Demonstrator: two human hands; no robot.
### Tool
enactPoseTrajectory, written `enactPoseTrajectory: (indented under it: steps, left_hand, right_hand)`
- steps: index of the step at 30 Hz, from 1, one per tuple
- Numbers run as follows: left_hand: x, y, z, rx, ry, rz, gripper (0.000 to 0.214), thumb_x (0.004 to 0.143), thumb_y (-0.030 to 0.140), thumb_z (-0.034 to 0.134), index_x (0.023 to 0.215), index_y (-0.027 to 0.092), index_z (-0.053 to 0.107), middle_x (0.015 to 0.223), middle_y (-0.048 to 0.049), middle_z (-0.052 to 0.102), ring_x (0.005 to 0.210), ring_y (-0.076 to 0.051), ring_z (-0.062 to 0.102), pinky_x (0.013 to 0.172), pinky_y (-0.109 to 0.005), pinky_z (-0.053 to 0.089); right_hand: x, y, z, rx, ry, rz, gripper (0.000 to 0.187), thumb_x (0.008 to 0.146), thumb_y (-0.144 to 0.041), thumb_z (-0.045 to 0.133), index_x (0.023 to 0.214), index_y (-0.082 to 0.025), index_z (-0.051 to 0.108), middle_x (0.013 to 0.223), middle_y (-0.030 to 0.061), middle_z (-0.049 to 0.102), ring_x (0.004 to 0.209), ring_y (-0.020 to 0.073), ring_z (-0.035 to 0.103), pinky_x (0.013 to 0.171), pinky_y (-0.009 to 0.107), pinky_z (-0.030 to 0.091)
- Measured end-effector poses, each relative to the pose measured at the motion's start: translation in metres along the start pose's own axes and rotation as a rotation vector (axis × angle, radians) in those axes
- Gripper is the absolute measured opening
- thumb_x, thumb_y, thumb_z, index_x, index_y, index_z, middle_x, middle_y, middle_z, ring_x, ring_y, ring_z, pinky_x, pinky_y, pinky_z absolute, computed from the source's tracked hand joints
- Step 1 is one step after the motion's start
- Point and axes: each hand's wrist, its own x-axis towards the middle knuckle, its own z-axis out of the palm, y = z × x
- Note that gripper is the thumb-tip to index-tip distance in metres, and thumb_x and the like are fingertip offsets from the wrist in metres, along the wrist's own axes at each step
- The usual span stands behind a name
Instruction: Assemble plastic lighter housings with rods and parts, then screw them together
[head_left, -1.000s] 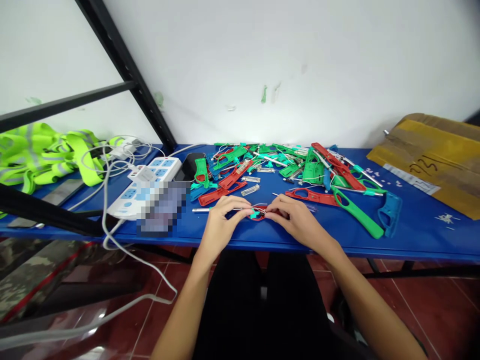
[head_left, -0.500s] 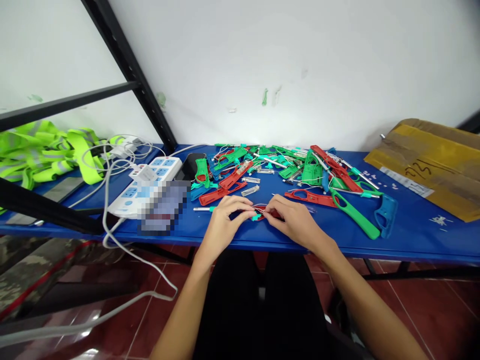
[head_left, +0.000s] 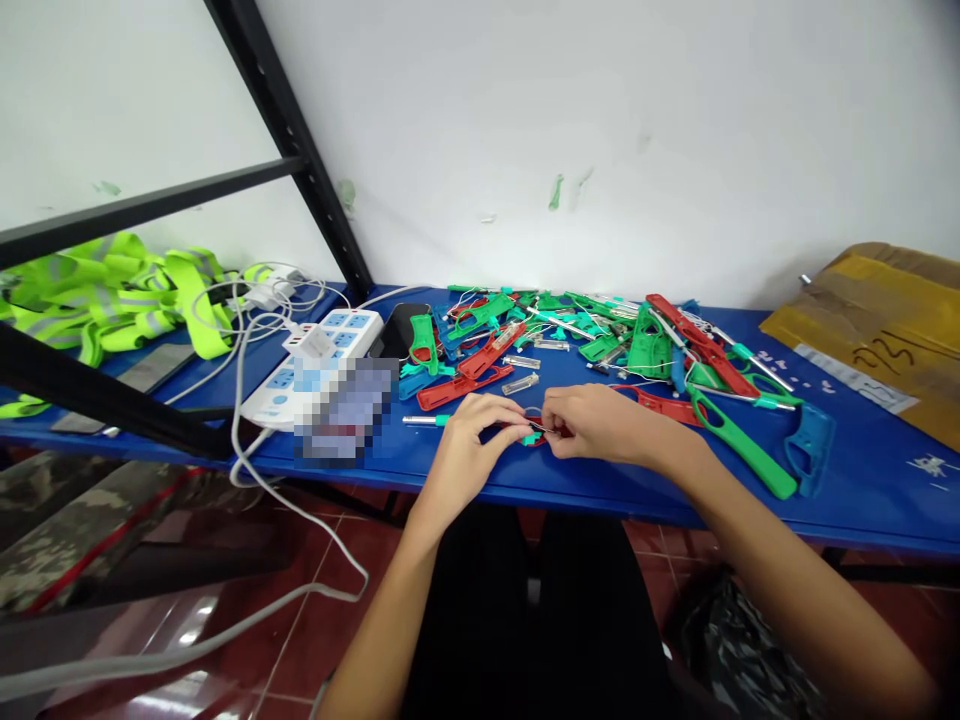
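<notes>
My left hand (head_left: 472,445) and my right hand (head_left: 592,422) meet at the front edge of the blue table (head_left: 862,480). Both pinch a small red lighter shell with a teal part (head_left: 532,437) lying on the table between them. A thin metal tube (head_left: 420,420) sticks out to the left of my left hand. Behind the hands lies a heap of red, green and blue plastic lighter shells (head_left: 600,335) with wires and clear tubes.
A white power strip (head_left: 315,355) with cables sits left of the heap, beside a dark phone (head_left: 401,325). Neon yellow vests (head_left: 112,300) lie far left under a black metal frame (head_left: 315,190). A cardboard box (head_left: 877,320) rests at the right.
The view has shifted a little; my right hand has slid left, closer to my left hand, over the small part.
</notes>
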Motion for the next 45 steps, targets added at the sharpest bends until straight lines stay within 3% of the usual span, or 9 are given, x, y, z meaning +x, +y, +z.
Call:
enactPoseTrajectory:
  steps: [7,13,20,29,34,36,40,45]
  left_hand:
    - [0.001,0.001,-0.001,-0.007,0.009,-0.018,0.011,0.100,0.035,0.080,0.094,0.028,0.085,0.108,-0.0028,0.083,0.108,-0.024,0.073,0.102,-0.041,0.055]
    - [0.001,0.000,-0.001,0.004,0.013,-0.027,0.014,0.100,0.038,0.079,0.092,0.027,0.084,0.106,-0.0039,0.083,0.107,-0.025,0.073,0.101,-0.043,0.056]
    - [0.000,-0.003,0.001,0.053,0.020,-0.031,0.017,0.099,0.041,0.080,0.091,0.027,0.084,0.096,-0.0039,0.080,0.098,-0.025,0.072,0.094,-0.041,0.057]
    - [0.000,-0.002,0.002,-0.034,0.121,-0.086,0.017,0.099,0.039,0.079,0.094,0.023,0.082,0.098,-0.0036,0.080,0.091,-0.021,0.073,0.085,-0.034,0.059]
    - [-0.001,0.001,0.000,0.140,0.163,-0.032,0.019,0.104,0.039,0.073,0.093,0.026,0.082,0.101,-0.0029,0.079,0.102,-0.023,0.067,0.098,-0.039,0.051]
    - [-0.002,0.002,-0.001,0.194,0.178,-0.027,0.021,0.105,0.039,0.071,0.092,0.027,0.082,0.096,-0.0018,0.077,0.096,-0.023,0.063,0.093,-0.038,0.050]
    - [-0.004,0.001,0.001,0.182,0.133,-0.050,0.022,0.106,0.037,0.069,0.092,0.026,0.082,0.087,0.0005,0.079,0.082,-0.021,0.063,0.083,-0.036,0.049]
    - [-0.004,0.000,0.000,0.211,0.125,-0.026,0.016,0.107,0.029,0.068,0.105,0.027,0.083,0.094,0.0003,0.084,0.093,-0.023,0.073,0.094,-0.039,0.051]
  right_hand:
    - [-0.005,0.022,0.017,0.251,0.160,-0.090,0.008,0.086,-0.013,0.072,0.088,-0.020,0.069,0.085,0.0003,0.074,0.069,0.0157,0.063,0.065,0.028,0.039]
    - [-0.004,0.025,0.019,0.306,0.192,-0.117,0.008,0.086,-0.014,0.072,0.087,-0.021,0.070,0.076,-0.0019,0.072,0.063,0.0152,0.062,0.063,0.028,0.039]
    - [-0.011,0.015,0.028,0.156,0.263,-0.094,0.010,0.090,-0.011,0.067,0.090,-0.021,0.068,0.084,0.0010,0.073,0.066,0.0157,0.063,0.063,0.028,0.036]
    - [-0.018,0.025,0.038,0.352,0.311,-0.148,0.005,0.102,-0.022,0.063,0.100,-0.022,0.068,0.092,0.0014,0.073,0.070,0.0146,0.064,0.068,0.026,0.045]
    - [-0.020,0.021,0.040,0.428,0.332,-0.112,0.012,0.109,-0.033,0.060,0.113,-0.023,0.065,0.101,0.0049,0.075,0.082,0.0187,0.069,0.075,0.029,0.050]
    - [-0.020,0.019,0.041,0.470,0.353,-0.098,0.012,0.110,-0.032,0.059,0.117,-0.023,0.063,0.105,0.0065,0.076,0.088,0.0204,0.071,0.080,0.031,0.052]
    - [-0.022,0.016,0.048,0.519,0.403,-0.095,0.010,0.111,-0.026,0.054,0.111,-0.023,0.063,0.110,0.0076,0.076,0.096,0.0215,0.071,0.086,0.033,0.054]
    - [-0.023,0.009,0.060,0.552,0.491,-0.060,0.009,0.112,-0.024,0.054,0.107,-0.024,0.062,0.106,0.0068,0.074,0.096,0.0218,0.070,0.088,0.034,0.055]
